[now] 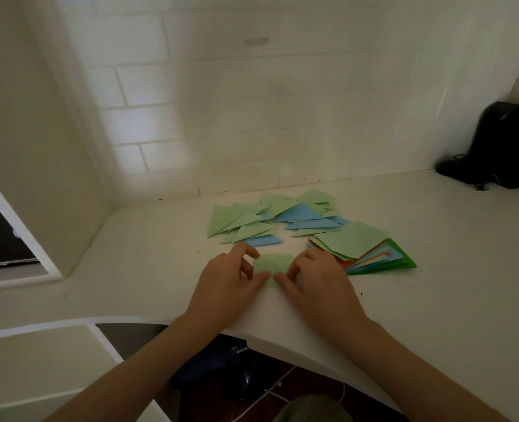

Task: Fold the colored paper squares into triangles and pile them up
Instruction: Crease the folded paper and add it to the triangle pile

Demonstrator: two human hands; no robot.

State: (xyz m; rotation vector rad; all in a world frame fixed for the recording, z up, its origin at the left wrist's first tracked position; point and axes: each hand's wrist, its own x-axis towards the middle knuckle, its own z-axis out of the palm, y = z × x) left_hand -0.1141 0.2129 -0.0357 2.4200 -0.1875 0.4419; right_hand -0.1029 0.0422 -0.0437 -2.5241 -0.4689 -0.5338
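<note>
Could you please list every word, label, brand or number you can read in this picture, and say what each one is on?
No text can be read anywhere in this view.
The small pale label on a dark object under the counter is too small and blurred to read.
The green paper square between the left hand and right hand, the folded triangles and the paper stack are plain.

text: none legible | labels: none | small white marks on dark item under counter [239,350]: unreadable
</note>
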